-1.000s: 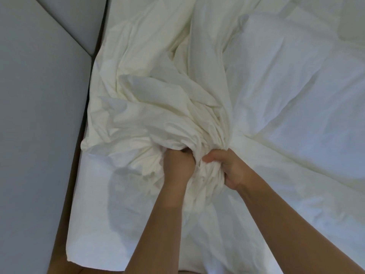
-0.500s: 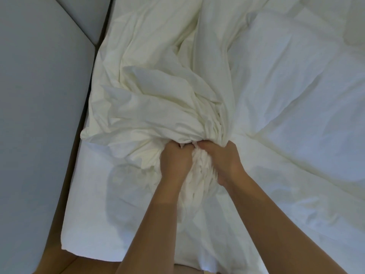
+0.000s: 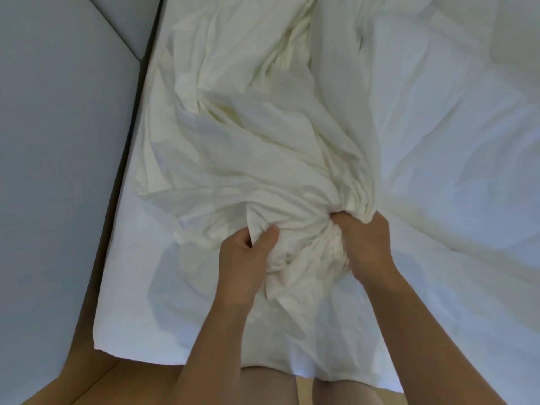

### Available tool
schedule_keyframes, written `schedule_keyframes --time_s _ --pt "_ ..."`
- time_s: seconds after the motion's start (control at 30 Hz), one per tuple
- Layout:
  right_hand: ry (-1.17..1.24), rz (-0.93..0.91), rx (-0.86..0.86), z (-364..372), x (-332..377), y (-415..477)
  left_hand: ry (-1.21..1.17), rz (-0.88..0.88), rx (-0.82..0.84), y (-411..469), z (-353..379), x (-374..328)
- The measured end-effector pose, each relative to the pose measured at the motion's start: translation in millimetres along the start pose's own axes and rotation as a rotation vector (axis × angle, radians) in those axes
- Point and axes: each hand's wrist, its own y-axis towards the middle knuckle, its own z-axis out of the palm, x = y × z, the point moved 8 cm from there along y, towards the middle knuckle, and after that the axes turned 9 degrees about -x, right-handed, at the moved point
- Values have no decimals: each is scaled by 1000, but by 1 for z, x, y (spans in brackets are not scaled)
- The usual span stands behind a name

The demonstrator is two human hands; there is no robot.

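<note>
Grey wall (image 3: 58,141) flanks the bed (image 3: 140,287), where left hand (image 3: 245,258) and right hand (image 3: 365,247) clutch the bunched sheet (image 3: 263,159).

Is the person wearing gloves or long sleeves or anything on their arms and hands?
No gloves, and no sleeves in view. The left hand and the right hand are bare, and both forearms are bare down to the bottom edge of the picture. No ring, watch or bracelet shows on either one.
</note>
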Motion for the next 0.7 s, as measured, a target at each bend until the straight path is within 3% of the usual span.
schedule_keyframes --time_s 0.1,0.2,0.37,0.43,0.53,0.7 --pt "-26 110 131 11 -14 0 133 -53 125 21 7 -2" --pt "106 278 303 30 -24 -5 231 -98 217 40 21 -8" --pt "223 325 508 45 -12 -16 551 385 -28 37 43 -53" --pt "195 258 448 49 1 -19 576 510 -61 31 44 -73" --pt "206 101 185 50 26 -21 474 608 -90 28 37 -99" --pt "74 2 -15 5 55 -22 145 556 -159 -3 -2 -108"
